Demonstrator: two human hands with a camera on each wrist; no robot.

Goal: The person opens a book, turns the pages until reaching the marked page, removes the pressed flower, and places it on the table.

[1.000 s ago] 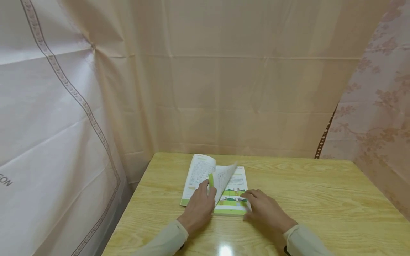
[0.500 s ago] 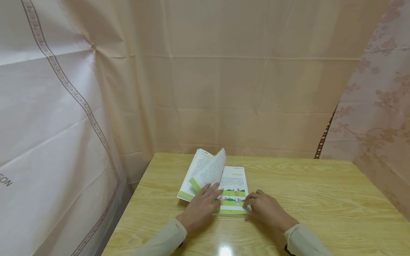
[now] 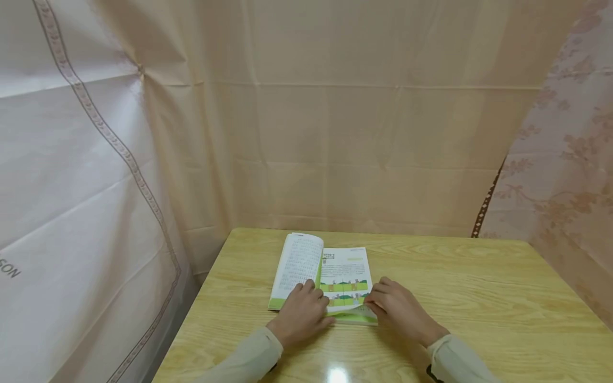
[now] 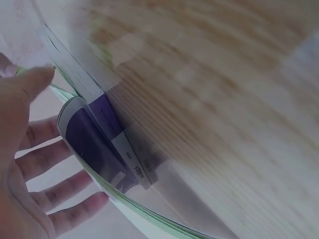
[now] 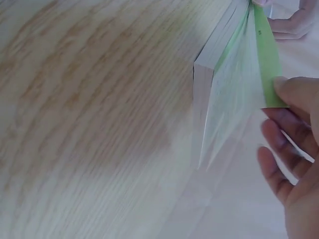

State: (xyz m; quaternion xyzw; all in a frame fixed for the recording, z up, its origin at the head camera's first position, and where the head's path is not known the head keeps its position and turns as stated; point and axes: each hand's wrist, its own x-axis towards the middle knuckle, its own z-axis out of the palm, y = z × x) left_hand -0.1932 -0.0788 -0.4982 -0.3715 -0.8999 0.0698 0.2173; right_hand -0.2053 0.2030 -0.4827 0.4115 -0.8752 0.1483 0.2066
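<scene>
An open book [image 3: 297, 260] lies on the wooden table, with text on both sides and green illustrations on the right page. My left hand [image 3: 303, 314] rests on its lower left part near the spine, fingers extended over the paper. In the left wrist view, those fingers [image 4: 65, 191] spread against the pages, beside the curled cover with a dark purple patch. At the lower right corner, my right hand [image 3: 402, 311] pinches a page [image 5: 270, 64] between thumb and fingers. That page's corner is lifted off the thick stack of pages [image 5: 203, 79] beneath.
The wood-grain table [image 3: 479, 298] spreads around the book, wider on the right. Behind it hangs a beige cloth [image 3: 359, 133]. Pale patterned cloths stand at the left [image 3: 72, 213] and right [image 3: 565, 159].
A page that stood raised over the spine now lies on the left side. My left hand has settled on it, and my right hand has lifted the right page's lower corner.
</scene>
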